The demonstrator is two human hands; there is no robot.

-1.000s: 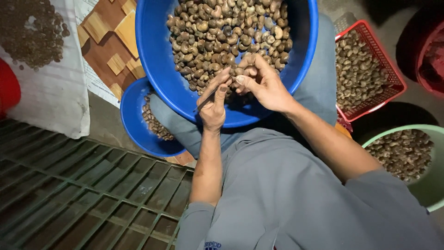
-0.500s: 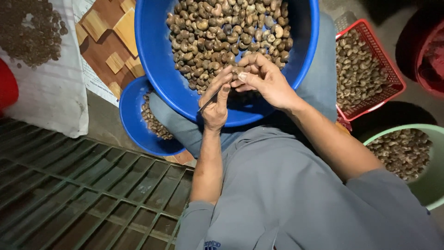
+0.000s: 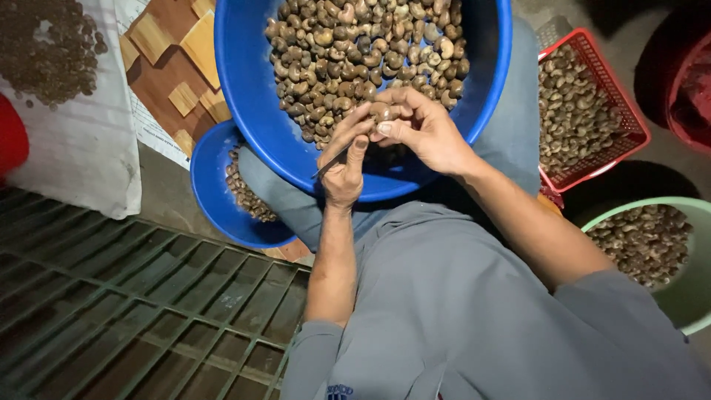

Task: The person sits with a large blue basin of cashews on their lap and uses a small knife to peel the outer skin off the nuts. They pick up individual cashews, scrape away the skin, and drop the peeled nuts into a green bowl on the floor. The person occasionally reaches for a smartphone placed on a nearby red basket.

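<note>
Right hand [image 3: 426, 133] pinches a nut [image 3: 381, 111]; left hand [image 3: 344, 167] grips a thin pick [image 3: 331, 159]. The pick, just beside the fingertips, could slip and prick them.

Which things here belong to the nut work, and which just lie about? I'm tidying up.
In use: left hand with thin metal pick; right hand holding one nut; big blue basin.

Lying about: red basket, green bowl, small blue bowl, metal grate.

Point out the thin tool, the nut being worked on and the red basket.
thin tool [image 3: 331, 160], head view, middle of its shaft.
nut [image 3: 382, 111], head view, its exposed top.
red basket [image 3: 630, 118], head view, right-hand rim.
</note>
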